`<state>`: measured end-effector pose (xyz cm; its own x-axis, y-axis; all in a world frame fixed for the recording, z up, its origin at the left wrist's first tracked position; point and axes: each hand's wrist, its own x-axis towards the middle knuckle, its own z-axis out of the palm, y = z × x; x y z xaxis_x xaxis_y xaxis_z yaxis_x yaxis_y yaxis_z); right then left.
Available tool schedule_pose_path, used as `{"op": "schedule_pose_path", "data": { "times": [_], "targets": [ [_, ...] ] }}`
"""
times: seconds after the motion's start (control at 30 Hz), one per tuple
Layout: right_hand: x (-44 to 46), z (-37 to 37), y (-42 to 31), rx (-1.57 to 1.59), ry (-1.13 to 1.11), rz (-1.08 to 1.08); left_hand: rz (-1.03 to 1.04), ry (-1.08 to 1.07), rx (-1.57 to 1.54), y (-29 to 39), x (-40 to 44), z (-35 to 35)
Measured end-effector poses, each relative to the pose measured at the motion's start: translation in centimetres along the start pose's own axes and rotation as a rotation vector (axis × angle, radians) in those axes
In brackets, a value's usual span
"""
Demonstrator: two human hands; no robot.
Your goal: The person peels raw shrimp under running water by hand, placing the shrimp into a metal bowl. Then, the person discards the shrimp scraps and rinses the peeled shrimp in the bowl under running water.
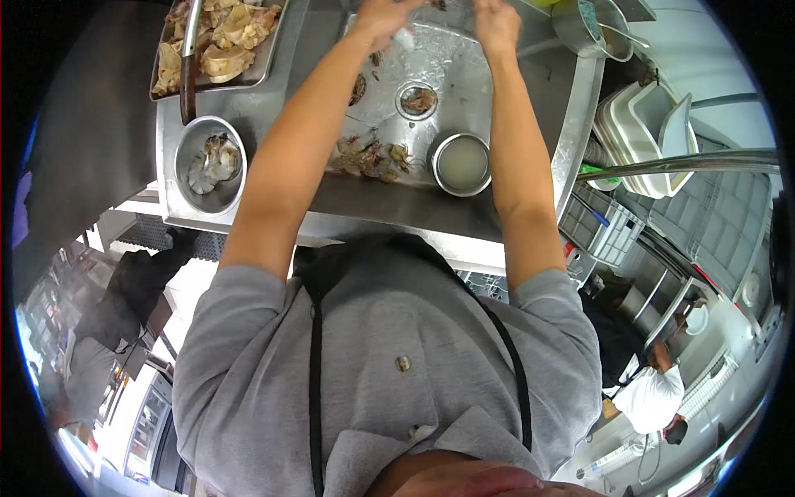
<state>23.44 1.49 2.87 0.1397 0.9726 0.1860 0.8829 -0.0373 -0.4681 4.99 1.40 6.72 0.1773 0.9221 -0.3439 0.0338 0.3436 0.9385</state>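
Pale piece: a small whitish blur (pixel 404 39) just under the left hand (pixel 385 21), over the sink (pixel 455 70); perhaps shrimp meat, too smeared to be sure.
Handling: if shrimp, likely light, soft and slippery, easily torn by a hard squeeze.
Where to hold: by the thicker end, between thumb and fingertips, lightly.
Direction: the blur looks slightly longer front to back; which end is head or tail, I cannot tell.
Left hand: fingers bent inward, partly cut off by the upper edge; whether they pinch the pale piece, I cannot tell.
Right hand: the right hand (pixel 497 21) is well apart from the left, fingers bent; whether anything is pinched in it, I cannot tell.
Drain: a brownish scrap (pixel 421 100) lies in the drain (pixel 399 108), nearer the body than the hands.
Scraps: shrimp shells and heads (pixel 377 159) form a loose heap, its long axis crosswise.
Container: a round metal container (pixel 433 157) of cloudy liquid, right of the heap.
Bowl: shrimp (pixel 217 161), curled together, in a metal bowl (pixel 235 187) left of the sink.
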Motion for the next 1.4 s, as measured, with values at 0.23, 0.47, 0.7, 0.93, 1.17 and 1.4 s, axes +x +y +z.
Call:
{"op": "schedule_pose_path", "data": {
  "times": [0.23, 0.47, 0.7, 0.93, 1.17, 1.4],
  "targets": [
    [-4.1, 7.2, 1.6, 0.982, -0.247, 0.432, -0.125, -0.047, -0.203, -2.6, 0.3, -6.6],
    [-12.1, 25.0, 14.2, -0.228, -0.576, 0.176, 0.055, 0.206, 0.199, 2.9, -11.3, -13.7],
    [-15.9, 22.8, 8.2, -0.317, -0.577, 0.328, 0.022, 0.617, 0.522, 2.1, -22.4, -24.8],
    [-13.5, 21.6, 7.1, -0.158, -0.645, 0.374, 0.304, 0.766, 0.695, 2.2, -22.5, -19.3],
    [-7.5, 14.2, 0.4, 1.263, -0.413, 0.829, 0.117, 0.114, 0.084, -10.4, -10.1, -7.3],
    [-9.9, 8.2, -5.2, 1.558, -0.399, 0.797, -0.318, 0.09, -0.382, -9.0, -2.4, -1.2]
  ]
}}
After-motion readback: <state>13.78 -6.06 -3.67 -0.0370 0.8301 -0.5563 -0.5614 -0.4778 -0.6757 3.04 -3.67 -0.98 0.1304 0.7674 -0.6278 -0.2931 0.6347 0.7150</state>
